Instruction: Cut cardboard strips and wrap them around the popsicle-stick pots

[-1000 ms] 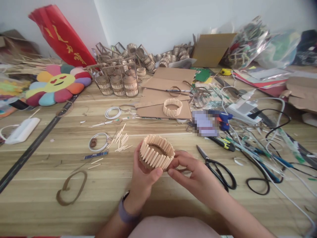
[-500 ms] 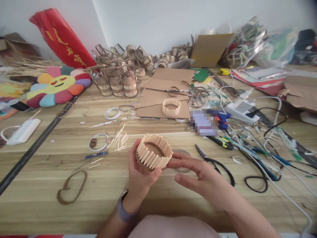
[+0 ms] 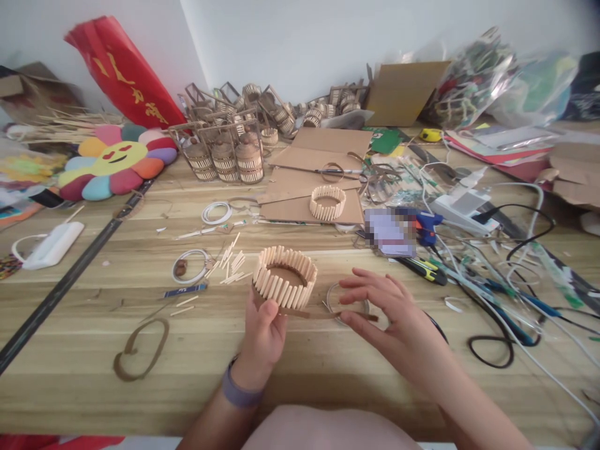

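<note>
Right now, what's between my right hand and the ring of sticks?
Head view: a brown strip spans the gap; part of a thin grey hoop shows there too.

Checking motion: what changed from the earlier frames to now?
The left hand shifted slightly left with the round pale wooden-stick cup. The right hand, earlier pinching at its side, opened and drew right; a flat brown strip now extends from the cup toward that hand, contact unclear. Unchanged: the pale wooden-stick ring on flat brown cardboard.
</note>
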`<move>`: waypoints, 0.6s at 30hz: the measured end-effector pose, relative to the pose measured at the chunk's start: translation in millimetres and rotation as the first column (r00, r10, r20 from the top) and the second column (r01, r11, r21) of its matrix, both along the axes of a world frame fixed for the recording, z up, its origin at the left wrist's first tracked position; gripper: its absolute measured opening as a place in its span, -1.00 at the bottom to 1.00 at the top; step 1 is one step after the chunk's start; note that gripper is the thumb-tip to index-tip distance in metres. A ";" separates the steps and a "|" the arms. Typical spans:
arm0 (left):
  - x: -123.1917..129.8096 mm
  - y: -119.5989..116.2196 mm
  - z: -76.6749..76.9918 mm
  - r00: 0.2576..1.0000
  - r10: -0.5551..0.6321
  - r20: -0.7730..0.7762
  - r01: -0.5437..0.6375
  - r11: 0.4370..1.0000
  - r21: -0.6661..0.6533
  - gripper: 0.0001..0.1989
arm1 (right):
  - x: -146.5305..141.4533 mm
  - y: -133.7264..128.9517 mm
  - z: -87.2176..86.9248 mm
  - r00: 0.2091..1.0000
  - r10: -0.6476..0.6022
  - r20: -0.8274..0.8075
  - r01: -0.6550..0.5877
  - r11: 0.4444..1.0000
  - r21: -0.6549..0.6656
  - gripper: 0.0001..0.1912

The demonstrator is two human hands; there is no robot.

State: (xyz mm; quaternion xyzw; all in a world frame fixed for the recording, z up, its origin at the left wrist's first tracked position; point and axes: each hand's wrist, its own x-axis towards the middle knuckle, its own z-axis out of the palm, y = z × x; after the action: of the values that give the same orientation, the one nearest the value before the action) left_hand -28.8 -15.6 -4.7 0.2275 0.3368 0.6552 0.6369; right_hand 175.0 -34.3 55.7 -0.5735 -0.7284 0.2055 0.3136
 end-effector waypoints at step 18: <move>-9.4 -2.9 -14.0 0.890 -0.254 0.378 0.303 0.950 -0.077 -0.27 | -8.7 5.8 -3.1 0.993 0.086 0.076 -0.092 0.993 0.078 -0.85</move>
State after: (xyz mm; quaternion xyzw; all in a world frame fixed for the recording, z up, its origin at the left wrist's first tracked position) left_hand -38.2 -18.5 -18.7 0.1051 0.2202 0.5635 0.7893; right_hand 166.3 -28.5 52.7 -0.5341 -0.7719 0.1684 0.3007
